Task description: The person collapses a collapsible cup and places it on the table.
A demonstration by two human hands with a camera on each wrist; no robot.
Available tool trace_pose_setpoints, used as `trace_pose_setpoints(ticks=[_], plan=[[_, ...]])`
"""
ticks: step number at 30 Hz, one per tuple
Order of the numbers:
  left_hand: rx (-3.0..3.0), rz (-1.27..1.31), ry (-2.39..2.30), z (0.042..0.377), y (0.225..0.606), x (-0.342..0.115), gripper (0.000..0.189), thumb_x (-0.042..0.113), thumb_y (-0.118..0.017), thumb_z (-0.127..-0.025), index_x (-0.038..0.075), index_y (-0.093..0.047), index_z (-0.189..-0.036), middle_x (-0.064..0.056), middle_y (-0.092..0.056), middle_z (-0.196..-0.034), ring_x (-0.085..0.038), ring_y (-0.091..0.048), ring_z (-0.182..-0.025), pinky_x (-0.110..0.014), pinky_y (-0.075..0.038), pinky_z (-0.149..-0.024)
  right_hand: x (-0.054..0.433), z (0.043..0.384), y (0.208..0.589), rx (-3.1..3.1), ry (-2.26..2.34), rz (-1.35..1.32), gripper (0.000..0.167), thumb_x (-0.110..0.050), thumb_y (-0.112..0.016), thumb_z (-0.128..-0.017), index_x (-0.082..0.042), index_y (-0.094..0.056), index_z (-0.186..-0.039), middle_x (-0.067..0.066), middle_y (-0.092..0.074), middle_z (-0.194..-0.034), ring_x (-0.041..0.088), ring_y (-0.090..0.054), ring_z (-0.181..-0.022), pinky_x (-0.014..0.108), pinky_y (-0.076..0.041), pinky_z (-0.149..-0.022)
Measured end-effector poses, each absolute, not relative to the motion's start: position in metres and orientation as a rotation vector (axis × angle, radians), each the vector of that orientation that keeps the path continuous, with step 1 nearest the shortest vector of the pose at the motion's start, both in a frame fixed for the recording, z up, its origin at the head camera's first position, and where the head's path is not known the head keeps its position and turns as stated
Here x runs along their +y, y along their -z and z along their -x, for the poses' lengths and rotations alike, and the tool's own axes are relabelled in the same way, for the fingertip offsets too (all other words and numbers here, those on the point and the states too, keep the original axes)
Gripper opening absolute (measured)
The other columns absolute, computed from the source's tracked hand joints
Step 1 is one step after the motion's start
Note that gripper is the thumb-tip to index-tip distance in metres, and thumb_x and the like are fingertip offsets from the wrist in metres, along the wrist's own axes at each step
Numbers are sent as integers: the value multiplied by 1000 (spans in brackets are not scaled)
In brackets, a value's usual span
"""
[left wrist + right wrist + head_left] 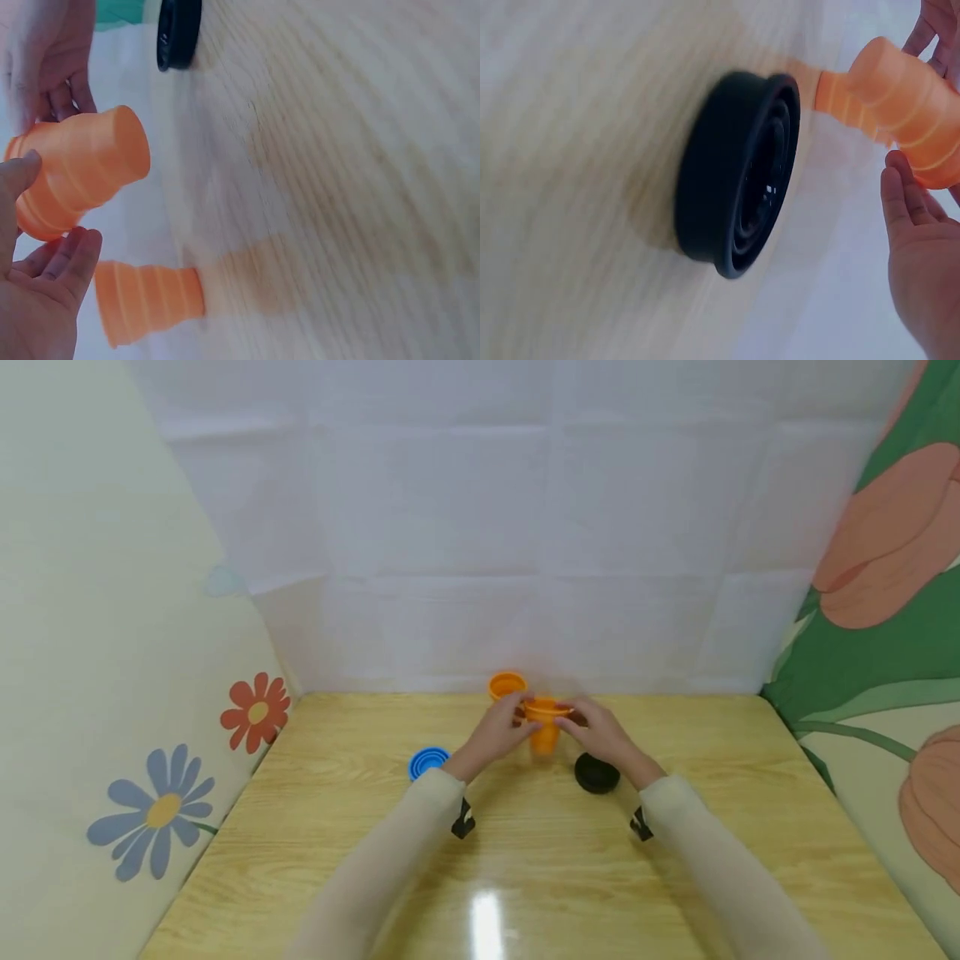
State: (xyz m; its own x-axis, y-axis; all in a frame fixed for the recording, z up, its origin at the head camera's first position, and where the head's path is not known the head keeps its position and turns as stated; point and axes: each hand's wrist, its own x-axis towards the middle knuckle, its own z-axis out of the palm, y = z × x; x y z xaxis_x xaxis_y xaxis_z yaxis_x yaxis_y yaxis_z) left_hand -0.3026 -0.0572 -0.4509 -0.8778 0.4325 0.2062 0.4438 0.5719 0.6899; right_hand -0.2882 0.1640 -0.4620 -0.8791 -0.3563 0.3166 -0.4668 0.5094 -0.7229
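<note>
Before a white sheet there is a wooden table. The held orange cup is raised above it, between the left hand and the right hand, its long axis nearly upright, rim at top. Both pinch it near this rim from opposite sides, about equally near; how firmly, I cannot well tell. The other orange cup stands just behind the left hand.

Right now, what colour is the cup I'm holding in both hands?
The cup is orange, seen best in the left wrist view.
</note>
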Motion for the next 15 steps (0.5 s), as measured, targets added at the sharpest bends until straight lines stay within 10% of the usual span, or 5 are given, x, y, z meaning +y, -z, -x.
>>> trace_pose_setpoints(ticks=[15], plan=[[-2565, 758, 1520, 260, 441, -76, 39, 17, -71, -96, 0, -60, -130, -15, -61, -133, -31, -57, -126, -47, -51, -103, 145, 245, 453, -2412, -1712, -708, 33, -5, -61, -101, 6, -58, -132, 25, -62, -124, 35, -65, -105, 35, -57, -88]])
